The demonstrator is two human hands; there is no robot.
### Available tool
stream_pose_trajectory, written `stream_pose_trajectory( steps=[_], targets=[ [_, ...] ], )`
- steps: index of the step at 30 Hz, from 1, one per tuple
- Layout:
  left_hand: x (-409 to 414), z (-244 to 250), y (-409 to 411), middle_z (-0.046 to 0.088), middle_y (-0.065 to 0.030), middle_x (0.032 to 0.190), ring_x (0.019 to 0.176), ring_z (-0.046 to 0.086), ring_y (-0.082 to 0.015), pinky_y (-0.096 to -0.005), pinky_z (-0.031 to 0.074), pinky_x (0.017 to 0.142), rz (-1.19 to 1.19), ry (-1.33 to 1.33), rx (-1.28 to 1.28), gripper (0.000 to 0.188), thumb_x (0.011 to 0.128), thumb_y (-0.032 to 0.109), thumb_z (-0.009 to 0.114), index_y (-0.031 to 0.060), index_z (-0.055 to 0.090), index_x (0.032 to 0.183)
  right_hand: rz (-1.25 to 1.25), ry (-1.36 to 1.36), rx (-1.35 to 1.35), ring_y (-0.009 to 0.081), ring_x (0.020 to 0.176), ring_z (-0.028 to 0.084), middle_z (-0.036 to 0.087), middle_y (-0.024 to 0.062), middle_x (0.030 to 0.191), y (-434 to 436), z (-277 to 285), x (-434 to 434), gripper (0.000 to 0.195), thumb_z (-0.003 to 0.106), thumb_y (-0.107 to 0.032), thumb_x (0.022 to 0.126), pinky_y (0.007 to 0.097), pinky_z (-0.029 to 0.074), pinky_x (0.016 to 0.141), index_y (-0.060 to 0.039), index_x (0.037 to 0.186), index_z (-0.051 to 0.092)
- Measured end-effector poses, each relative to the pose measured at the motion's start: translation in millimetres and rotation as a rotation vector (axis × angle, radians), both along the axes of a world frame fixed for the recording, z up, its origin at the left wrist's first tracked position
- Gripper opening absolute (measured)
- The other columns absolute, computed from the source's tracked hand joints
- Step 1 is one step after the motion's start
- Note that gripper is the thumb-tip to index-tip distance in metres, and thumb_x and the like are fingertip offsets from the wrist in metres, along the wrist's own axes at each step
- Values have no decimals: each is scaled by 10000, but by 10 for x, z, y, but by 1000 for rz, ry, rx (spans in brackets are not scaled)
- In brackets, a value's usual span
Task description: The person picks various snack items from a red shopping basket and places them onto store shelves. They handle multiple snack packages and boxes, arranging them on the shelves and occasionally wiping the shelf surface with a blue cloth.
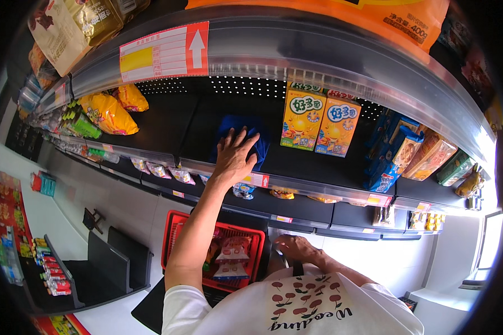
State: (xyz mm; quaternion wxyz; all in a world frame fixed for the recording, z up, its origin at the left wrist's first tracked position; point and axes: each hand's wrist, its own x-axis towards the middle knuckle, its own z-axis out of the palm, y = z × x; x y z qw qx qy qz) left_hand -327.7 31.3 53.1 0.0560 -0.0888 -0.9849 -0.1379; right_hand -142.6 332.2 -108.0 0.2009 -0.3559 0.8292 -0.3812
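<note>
My left hand lies palm down, fingers spread, on a blue cloth, holding it against the black shelf. Two yellow-orange snack boxes stand upright to the right of the cloth. Yellow snack bags lie farther left on the same level. Low beside my body is my right hand, with loosely bent fingers; whether it holds anything is unclear. Below my left forearm, a red plastic basket contains several snack packets, partly hidden by the arm.
Above the cloth runs the upper shelf's edge, carrying large bags. Blue biscuit packs and other packets stand at the right. A lower shelf holds small packets. Black shelf units with bottles stand at lower left.
</note>
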Motion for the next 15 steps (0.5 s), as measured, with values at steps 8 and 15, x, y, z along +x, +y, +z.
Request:
stream_pose_trajectory(
  steps=[8,15],
  targets=[
    [-506,19,187,356,-140,1692,1560,287,-423,-603,228,1249,-25,19,-20,576,1005,309,562,272,491,1576,14,85,24,340,744,757,755,162,895,-41,-33,18,213,643,-136,973,412,624,629,-101,1176,693],
    [-996,-97,6,361,-130,1688,1557,289,-431,-645,271,1213,12,21,-23,598,975,356,599,278,510,1562,-19,34,105,357,812,768,759,201,926,12,-25,-52,220,630,-198,993,443,633,656,-116,1187,693]
  ],
)
